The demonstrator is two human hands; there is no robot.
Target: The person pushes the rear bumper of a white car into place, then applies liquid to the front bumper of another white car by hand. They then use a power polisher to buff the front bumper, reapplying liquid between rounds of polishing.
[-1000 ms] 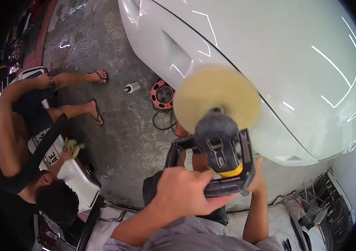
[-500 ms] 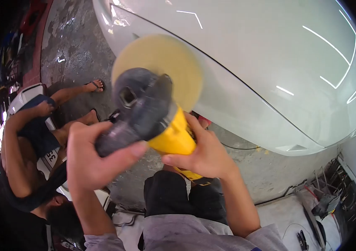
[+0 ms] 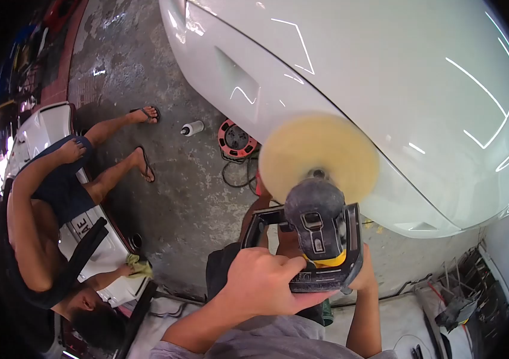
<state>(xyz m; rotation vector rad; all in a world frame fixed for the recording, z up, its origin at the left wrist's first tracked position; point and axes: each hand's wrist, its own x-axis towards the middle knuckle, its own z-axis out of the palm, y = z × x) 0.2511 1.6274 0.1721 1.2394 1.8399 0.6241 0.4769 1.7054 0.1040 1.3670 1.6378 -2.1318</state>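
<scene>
A yellow-and-black car polisher (image 3: 314,221) is in both my hands. Its round pale-yellow pad (image 3: 302,149) is blurred, as if spinning, and lies over the edge panel of a white car (image 3: 398,78), next to the curved panel gap. My left hand (image 3: 263,280) is closed round the black loop handle (image 3: 332,282) at the near side of the tool. Behind that handle, my right hand (image 3: 363,272) is wrapped on the tool's body; most of its fingers are hidden.
At left a person (image 3: 39,221) sits against another white car (image 3: 45,128), a yellowish cloth (image 3: 139,266) in one hand. A white bottle (image 3: 193,128) and a red cable reel (image 3: 236,140) are on the concrete floor. A metal rack (image 3: 487,287) stands at lower right.
The polisher has moved right and slightly down along the white car's edge, and its head has turned more upright in view. Both hands moved with it. The bottle and reel now show.
</scene>
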